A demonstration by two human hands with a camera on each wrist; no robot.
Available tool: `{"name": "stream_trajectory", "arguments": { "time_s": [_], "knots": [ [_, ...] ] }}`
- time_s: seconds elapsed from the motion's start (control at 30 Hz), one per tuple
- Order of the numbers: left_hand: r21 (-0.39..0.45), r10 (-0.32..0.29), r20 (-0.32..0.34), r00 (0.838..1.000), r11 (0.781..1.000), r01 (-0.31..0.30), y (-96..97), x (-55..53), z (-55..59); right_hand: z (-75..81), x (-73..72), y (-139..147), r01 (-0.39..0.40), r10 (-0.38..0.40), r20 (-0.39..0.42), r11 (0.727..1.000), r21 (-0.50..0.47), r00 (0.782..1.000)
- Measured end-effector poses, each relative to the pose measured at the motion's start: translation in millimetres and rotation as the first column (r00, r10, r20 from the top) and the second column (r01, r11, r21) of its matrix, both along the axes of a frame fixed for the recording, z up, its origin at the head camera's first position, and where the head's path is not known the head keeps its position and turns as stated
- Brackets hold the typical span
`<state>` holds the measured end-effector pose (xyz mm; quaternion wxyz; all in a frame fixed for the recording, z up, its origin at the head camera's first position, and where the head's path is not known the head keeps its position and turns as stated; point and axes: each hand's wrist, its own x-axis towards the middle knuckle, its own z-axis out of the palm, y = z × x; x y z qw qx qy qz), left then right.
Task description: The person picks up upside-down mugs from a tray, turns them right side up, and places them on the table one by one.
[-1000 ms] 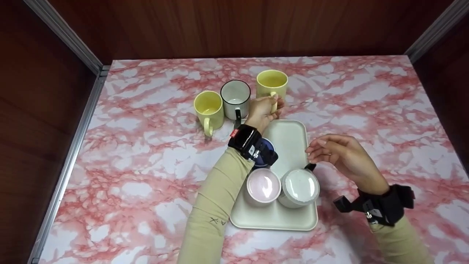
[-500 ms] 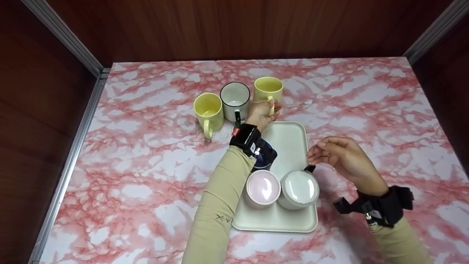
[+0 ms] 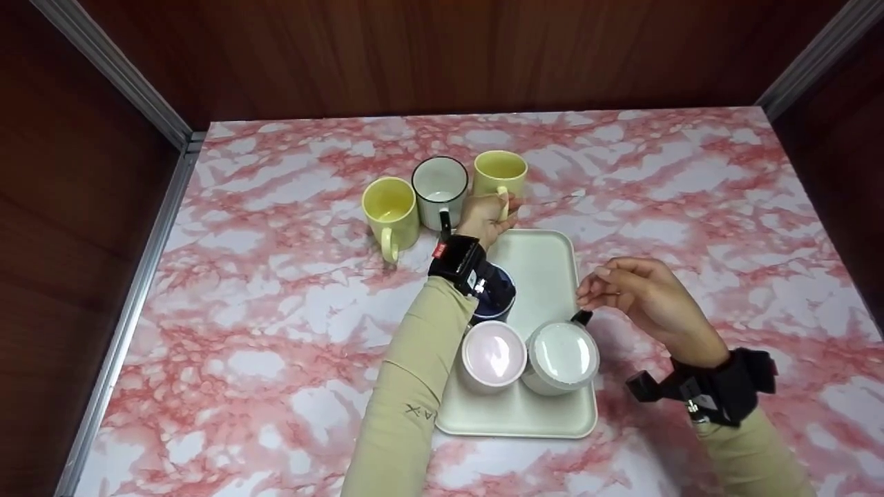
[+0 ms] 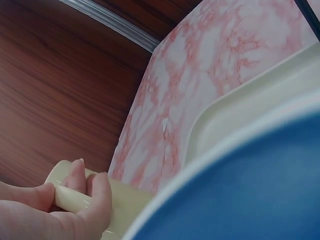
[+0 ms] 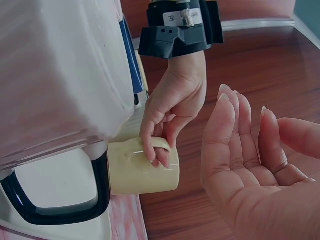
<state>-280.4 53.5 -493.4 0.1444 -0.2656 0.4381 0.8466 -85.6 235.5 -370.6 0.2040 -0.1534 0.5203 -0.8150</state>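
A yellow mug [image 3: 488,182] stands upright behind the tray, and my left hand [image 3: 481,212] grips its handle. The left wrist view shows fingers and thumb curled round the yellow handle [image 4: 71,199]. My right hand [image 3: 649,297] hangs relaxed by the right edge of the cream tray [image 3: 545,241], its fingers loosely bent and holding nothing. Below its fingertips is the black handle [image 3: 582,317] of an upside-down white mug [image 3: 563,353]. Beside that mug on the tray sit an upside-down pink mug [image 3: 493,353] and a blue mug [image 3: 498,304], partly hidden by my left wrist.
Left of the gripped mug stand a white mug with a black rim [image 3: 440,181] and another yellow mug [image 3: 391,207], both upright. Dark wood panels [image 3: 442,55] border the marbled table [image 3: 276,290] at the back and sides.
My left hand has drawn the yellow mug slightly toward the tray and left, closer to the white mug with the black rim. The right hand has barely moved.
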Motion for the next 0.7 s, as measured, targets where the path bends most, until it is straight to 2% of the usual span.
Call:
{"name": "stream_trajectory", "arguments": {
  "time_s": [0.07,0.1,0.17,0.27,0.33,0.43,0.53,0.6,0.67,0.7],
  "knots": [
    [0.003,0.014,-0.011,1.000,1.000,-0.014,-0.1,-1.3,-2.8,0.3,-0.1,0.0,0.002,-0.002,-0.002,1.000,0.001,1.000],
    [0.033,0.015,-0.037,0.999,0.999,-0.014,-0.2,-5.9,-14.9,0.3,0.0,0.0,0.003,-0.003,-0.001,1.000,0.002,1.000],
    [0.031,0.017,-0.041,0.999,0.999,-0.016,-0.6,-8.4,-20.0,0.2,0.1,0.3,0.005,-0.005,0.001,1.000,0.003,1.000],
    [0.024,0.035,-0.024,0.999,0.999,-0.035,-1.1,-12.2,-26.8,-0.5,0.4,0.7,0.005,-0.005,0.003,1.000,0.008,1.000],
    [-0.003,0.039,-0.005,0.999,0.999,-0.039,1.1,-20.8,-40.4,-0.9,0.5,1.1,0.008,-0.008,0.002,1.000,0.012,1.000],
    [0.007,0.021,0.014,1.000,1.000,-0.021,6.0,-48.0,-82.9,-1.1,0.9,1.8,0.014,-0.014,-0.002,1.000,0.022,1.000],
    [0.042,-0.015,-0.005,1.000,0.999,0.015,10.2,-86.9,-148.7,-1.4,0.7,2.1,0.016,-0.016,0.000,1.000,0.025,1.000],
    [0.055,-0.044,0.005,0.999,0.998,0.044,10.5,-105.9,-182.6,-1.6,0.4,2.2,0.016,-0.016,0.000,1.000,0.024,1.000],
    [0.050,-0.078,0.024,0.997,0.996,0.077,10.0,-115.8,-201.6,-1.9,0.0,2.4,0.015,-0.015,-0.002,1.000,0.020,1.000],
    [0.048,-0.097,0.036,0.995,0.994,0.095,8.9,-115.4,-201.6,-2.0,-0.1,2.6,0.015,-0.015,-0.003,1.000,0.019,1.000]
  ]
}}
